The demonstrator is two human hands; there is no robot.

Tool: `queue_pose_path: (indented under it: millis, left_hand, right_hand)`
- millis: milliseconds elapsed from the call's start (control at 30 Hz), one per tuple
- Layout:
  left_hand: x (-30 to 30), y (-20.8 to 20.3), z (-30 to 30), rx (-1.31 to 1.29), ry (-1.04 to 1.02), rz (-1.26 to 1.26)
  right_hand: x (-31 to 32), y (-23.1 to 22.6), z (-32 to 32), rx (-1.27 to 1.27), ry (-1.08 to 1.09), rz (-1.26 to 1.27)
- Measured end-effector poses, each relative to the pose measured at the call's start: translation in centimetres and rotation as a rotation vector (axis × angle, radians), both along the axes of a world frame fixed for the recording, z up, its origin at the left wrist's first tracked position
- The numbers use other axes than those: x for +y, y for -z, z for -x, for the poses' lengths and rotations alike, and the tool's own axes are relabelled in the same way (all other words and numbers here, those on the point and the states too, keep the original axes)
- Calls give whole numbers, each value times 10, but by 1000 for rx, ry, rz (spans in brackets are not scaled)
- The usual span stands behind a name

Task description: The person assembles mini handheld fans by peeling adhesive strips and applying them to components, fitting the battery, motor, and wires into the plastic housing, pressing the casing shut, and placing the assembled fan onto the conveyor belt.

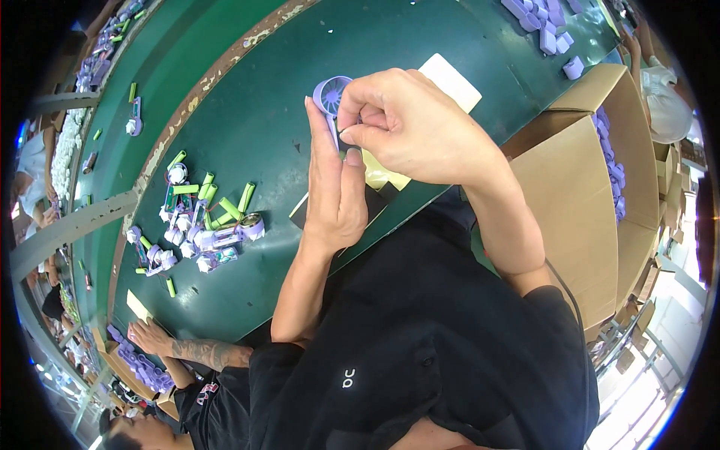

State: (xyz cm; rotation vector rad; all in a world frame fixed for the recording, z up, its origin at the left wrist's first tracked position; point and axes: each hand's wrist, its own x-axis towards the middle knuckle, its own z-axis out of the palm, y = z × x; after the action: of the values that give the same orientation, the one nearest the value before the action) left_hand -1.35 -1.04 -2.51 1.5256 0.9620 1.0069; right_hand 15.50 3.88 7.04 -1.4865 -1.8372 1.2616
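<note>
A small purple handheld fan [328, 91] with a round grille stands upright over the green table, held in my left hand [335, 196] along its fingers and thumb. My right hand [420, 124] is closed in a pinch against the fan's near side, just below the grille. What the pinching fingers hold, if anything, is hidden. Under my hands lie a dark flat pad [380, 203] and a yellow sheet [385, 173]. A pale cream pad [450, 81] lies beyond my right hand.
Left of my hands is a pile of fan parts [187, 232] with green cells. Purple housings [541, 22] lie at the far right. An open cardboard box [574, 187] with purple parts stands on the right. A co-worker's arm [202, 351] rests at the lower left, near a metal rail [71, 225].
</note>
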Motion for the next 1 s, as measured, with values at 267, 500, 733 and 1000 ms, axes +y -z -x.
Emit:
queue_pose_path:
  millis: [267, 500, 733, 1000]
  left_hand:
    - [6, 3, -3, 92, -60, -143]
    - [12, 4, -6, 130, -109, -209]
    - [11, 16, -11, 158, -182, -205]
    - [3, 1, -27, 25, -216, -165]
  right_hand:
    - [-9, 10, 6, 46, 90, -68]
    - [-15, 39, 16, 277, 260, -154]
    - [-17, 51, 20, 232, 361, -161]
    - [-40, 44, 30, 4, 475, -567]
